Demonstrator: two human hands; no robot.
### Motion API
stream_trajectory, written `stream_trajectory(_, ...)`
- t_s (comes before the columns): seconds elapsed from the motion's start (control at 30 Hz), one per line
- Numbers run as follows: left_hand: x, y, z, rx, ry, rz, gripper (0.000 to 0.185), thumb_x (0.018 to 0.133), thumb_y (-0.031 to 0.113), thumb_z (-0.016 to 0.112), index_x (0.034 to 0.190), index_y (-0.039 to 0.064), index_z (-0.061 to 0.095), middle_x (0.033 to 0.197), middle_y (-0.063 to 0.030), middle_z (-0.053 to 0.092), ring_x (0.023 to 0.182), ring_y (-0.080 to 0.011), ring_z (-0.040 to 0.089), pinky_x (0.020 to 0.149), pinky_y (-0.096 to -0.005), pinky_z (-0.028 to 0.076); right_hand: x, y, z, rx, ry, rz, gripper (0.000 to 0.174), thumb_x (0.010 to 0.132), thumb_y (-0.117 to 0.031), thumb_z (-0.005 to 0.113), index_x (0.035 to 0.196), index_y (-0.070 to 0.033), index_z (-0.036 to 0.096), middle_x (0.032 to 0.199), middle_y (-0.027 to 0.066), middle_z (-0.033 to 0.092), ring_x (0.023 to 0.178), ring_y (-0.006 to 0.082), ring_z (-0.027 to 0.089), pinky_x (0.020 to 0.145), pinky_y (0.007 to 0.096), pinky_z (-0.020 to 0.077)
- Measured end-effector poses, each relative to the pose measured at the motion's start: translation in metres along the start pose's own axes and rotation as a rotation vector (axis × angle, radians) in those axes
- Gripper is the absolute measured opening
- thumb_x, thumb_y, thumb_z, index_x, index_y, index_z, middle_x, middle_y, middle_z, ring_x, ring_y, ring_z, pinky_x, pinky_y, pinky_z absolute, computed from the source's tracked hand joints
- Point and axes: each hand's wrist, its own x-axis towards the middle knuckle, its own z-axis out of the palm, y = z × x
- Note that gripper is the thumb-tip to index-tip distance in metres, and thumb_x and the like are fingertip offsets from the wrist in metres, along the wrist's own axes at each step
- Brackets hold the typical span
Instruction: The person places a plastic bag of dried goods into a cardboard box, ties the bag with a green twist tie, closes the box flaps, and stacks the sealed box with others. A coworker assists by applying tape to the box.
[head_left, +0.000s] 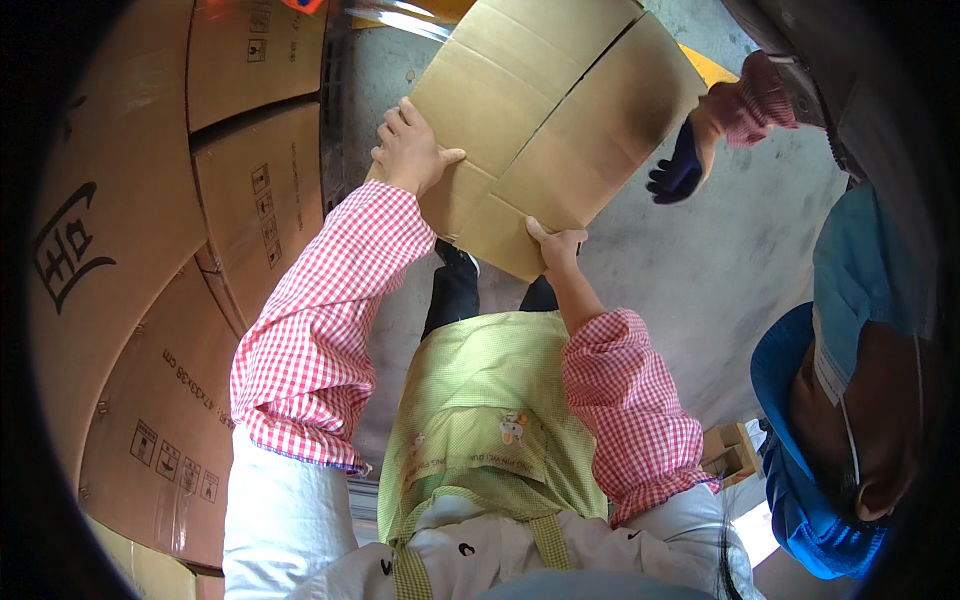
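Observation:
A cardboard box (517, 97) with flat flaps and a long seam between two of them is held out in front of me. My left hand (411, 148) grips its left edge, the thumb lying over the cardboard and the fingers spread along the side. My right hand (559, 247) holds the near edge, thumb on the upper face and fingers partly hidden. A dark patch lies on the right part of the cardboard. How deep the cardboard piece is cannot be seen.
Large cardboard cartons (255, 187) are stacked along my left. At the right stands a person in a blue cap (784, 390) and face mask, with a dark-gloved hand (679, 169) near the held cardboard. A small open carton (731, 454) rests behind. Grey floor (660, 277) shows between us.

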Motion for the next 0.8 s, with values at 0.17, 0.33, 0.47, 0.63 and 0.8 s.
stream_trajectory(0.17,0.001,-0.001,0.004,0.021,0.062,0.036,0.107,0.062,0.044,0.078,0.135,-0.002,0.014,0.128,-0.0222,0.031,0.119,-0.0376,0.034,0.091,-0.0554,0.034,-0.002,0.002,-0.002,-0.135,-0.048,-0.206,0.087,0.069,-0.020,0.079,0.121,0.010,0.016,0.118,0.0186,0.036,0.107,0.0254,0.043,0.090,0.0326,0.0401)
stream_trajectory(0.33,0.008,-0.002,0.001,-0.029,0.014,0.013,0.107,0.060,0.044,0.079,0.136,0.001,0.017,0.125,-0.0209,0.034,0.117,-0.0369,0.035,0.091,-0.0537,0.033,0.005,0.000,-0.036,-0.057,-0.272,0.069,0.053,0.073,-0.026,0.075,0.107,0.001,0.044,0.100,0.0101,0.051,0.091,0.0231,0.052,0.076,0.0327,0.0456)
stream_trajectory(0.47,0.008,-0.004,0.000,-0.127,0.091,-0.001,0.103,0.056,0.038,0.082,0.134,0.005,0.023,0.123,-0.0190,0.037,0.114,-0.0372,0.038,0.089,-0.0514,0.036,0.090,-0.070,-0.117,0.038,-0.390,0.230,0.042,0.085,-0.039,0.055,0.114,-0.009,0.048,0.101,0.0080,0.057,0.090,0.0228,0.058,0.066,0.0354,0.0515)
stream_trajectory(0.63,-0.002,0.006,0.005,-0.133,0.132,-0.052,0.102,0.055,0.034,0.083,0.133,0.006,0.025,0.121,-0.0163,0.037,0.114,-0.0340,0.037,0.091,-0.0478,0.033,0.199,-0.167,-0.139,0.161,-0.256,-0.207,0.065,0.082,-0.044,0.061,0.130,-0.009,0.037,0.127,0.0101,0.046,0.114,0.0256,0.046,0.086,0.0466,0.0449)
stream_trajectory(0.8,-0.005,0.012,0.009,-0.162,0.133,-0.080,0.104,0.055,0.034,0.083,0.134,0.005,0.023,0.123,-0.0151,0.037,0.117,-0.0328,0.035,0.094,-0.0485,0.030,0.173,-0.193,-0.098,0.089,-0.135,-0.191,0.069,0.070,-0.030,0.077,0.125,-0.006,0.043,0.119,0.0085,0.050,0.102,0.0260,0.052,0.075,0.0414,0.0475)
